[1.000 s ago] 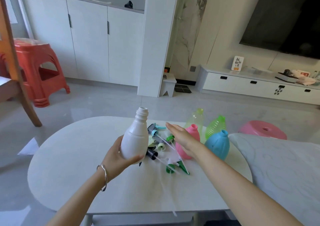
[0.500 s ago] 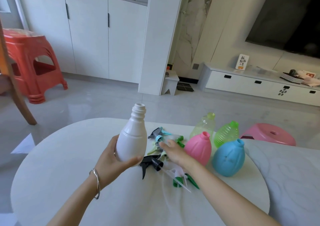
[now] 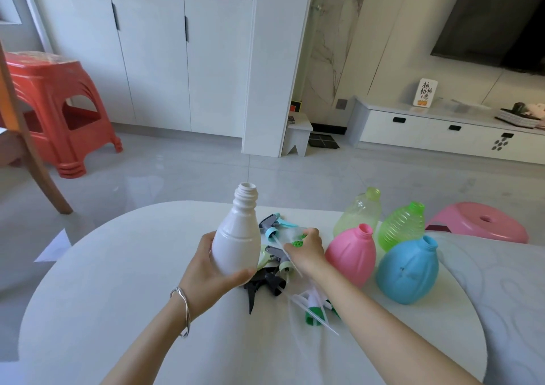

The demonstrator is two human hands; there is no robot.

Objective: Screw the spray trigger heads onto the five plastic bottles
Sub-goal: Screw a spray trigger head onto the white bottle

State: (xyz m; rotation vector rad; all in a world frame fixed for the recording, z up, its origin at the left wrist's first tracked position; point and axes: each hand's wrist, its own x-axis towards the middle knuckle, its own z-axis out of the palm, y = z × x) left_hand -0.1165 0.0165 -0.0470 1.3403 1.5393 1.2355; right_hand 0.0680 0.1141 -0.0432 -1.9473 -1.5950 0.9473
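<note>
My left hand point(image 3: 206, 269) grips a white plastic bottle point(image 3: 237, 237) upright above the table, its threaded neck bare. Just right of it my right hand point(image 3: 306, 249) reaches into a pile of spray trigger heads point(image 3: 272, 269) and curls its fingers round one with a green collar point(image 3: 298, 243). A pink bottle point(image 3: 351, 255), a blue bottle point(image 3: 407, 272), a green ribbed bottle point(image 3: 402, 225) and a pale yellow-green bottle point(image 3: 361, 212) stand uncapped to the right. Another green-collared trigger head point(image 3: 314, 314) lies nearest me.
The white oval table point(image 3: 103, 296) holds everything. A grey cushion point(image 3: 507, 296) borders it on the right, with a pink stool point(image 3: 483, 222) behind. A red stool point(image 3: 56, 110) and a wooden chair leg point(image 3: 32, 160) stand at the left.
My right hand went from flat and open over the pile to reaching down into it and closing on a green-collared trigger head. My left hand kept hold of the white bottle.
</note>
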